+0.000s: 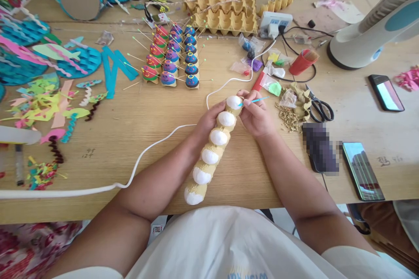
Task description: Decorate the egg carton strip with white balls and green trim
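Note:
A long strip of egg carton (214, 147) with several bumps, each capped in white clay, slants from my waist toward the table's middle. My left hand (212, 118) is closed around its far end from the left side. In my right hand (257, 113) a thin blue clay tool (255, 100) is pinched, its tip against the farthest white cap (233, 102). Some fingers of the right hand are behind the strip's far end. Beyond it stand three rows of painted egg-carton caterpillars (170, 63) in red, purple and blue, with pins stuck in them.
A white cable (147, 150) crosses the table on the left to a power strip (276, 21). Scissors (319, 107), carton scraps (294, 107) and phones (362, 172) lie to the right. A fan (363, 30) stands at the far right, egg trays (225, 11) behind, paper scraps (42, 104) left.

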`<state>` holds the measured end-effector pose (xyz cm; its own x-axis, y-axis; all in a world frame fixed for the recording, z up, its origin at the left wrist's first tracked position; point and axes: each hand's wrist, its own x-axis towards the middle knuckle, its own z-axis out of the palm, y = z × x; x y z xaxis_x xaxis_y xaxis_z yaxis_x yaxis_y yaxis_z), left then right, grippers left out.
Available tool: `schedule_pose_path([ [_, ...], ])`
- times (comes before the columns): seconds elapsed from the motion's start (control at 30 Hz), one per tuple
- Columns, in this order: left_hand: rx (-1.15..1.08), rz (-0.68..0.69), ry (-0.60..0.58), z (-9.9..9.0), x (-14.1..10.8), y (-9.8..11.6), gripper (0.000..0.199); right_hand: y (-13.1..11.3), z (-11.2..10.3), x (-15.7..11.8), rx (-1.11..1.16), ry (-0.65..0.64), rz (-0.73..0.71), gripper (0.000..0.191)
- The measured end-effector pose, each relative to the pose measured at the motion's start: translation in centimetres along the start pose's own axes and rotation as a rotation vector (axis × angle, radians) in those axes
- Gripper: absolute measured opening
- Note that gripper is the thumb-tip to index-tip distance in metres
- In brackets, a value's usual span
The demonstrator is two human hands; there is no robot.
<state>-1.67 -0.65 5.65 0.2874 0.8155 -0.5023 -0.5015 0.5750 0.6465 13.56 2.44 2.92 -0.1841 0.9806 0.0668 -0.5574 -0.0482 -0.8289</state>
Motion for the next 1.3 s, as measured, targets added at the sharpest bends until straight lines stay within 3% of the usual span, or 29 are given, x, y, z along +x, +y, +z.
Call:
schedule_pose_path([
  [0.17, 0.012, -0.020, 0.037, 0.05, -0.15, 0.08, 0.037, -0.14, 0.10, -0.08, 0.005, 0.009, 0.006, 0.043],
  [0.4, -0.065, -0.013, -0.054, -0.58, 0.25, -0.27, 0.041, -0.07, 0.07, -0.12, -0.015, -0.016, -0.004, 0.042],
  [0.6, 0.007, 0.015, 0.051, -0.26, 0.22, -0.28, 0.042, 0.14, 0.15, -0.04, -0.078, 0.021, -0.025, 0.043],
  [1.3, -0.029, -0.004, -0.024, -0.82, 0.65, -0.35, 0.043, 0.23, 0.26, -0.06, -0.095, 0.029, -0.056, 0.040],
])
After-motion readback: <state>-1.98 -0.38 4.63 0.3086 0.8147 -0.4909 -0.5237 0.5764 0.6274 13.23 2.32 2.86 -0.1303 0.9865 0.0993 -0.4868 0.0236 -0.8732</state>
